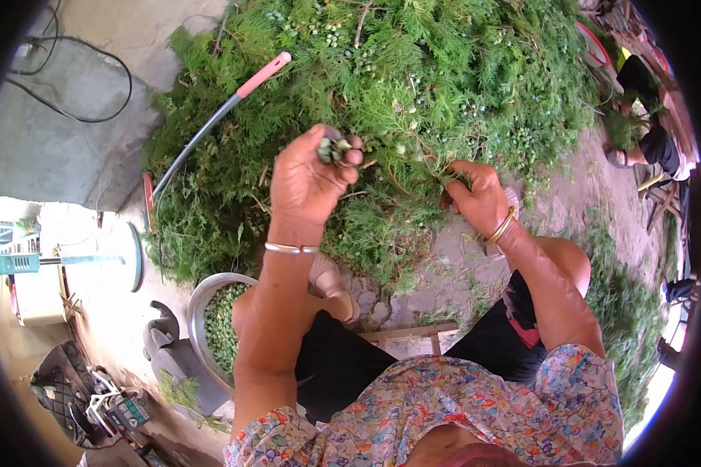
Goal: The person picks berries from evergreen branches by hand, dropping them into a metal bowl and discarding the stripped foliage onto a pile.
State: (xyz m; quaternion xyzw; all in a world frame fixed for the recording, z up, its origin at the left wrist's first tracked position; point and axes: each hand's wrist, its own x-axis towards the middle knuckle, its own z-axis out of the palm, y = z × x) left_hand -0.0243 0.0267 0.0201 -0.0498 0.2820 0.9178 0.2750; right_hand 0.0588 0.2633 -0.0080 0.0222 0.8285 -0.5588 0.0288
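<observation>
In the head view my left hand (308,179) is raised over the pile, its fingers curled round several small green seed cones (335,151). To its right, my right hand (479,198) pinches a leafy conifer sprig (428,165) between thumb and fingers. A large heap of cut conifer branches (444,70) spreads in front of both hands, dotted with pale cones. Beside my left forearm stands a metal basin (197,311), partly hidden by my arm and knee, with many picked green cones (223,325) inside.
A bow saw (210,121) with a pink grip lies on the heap's left side. A grey slab with black cable (121,78), a fan (78,261) and a grey plastic object (183,370) are left. Another person's leg (658,148) shows at right.
</observation>
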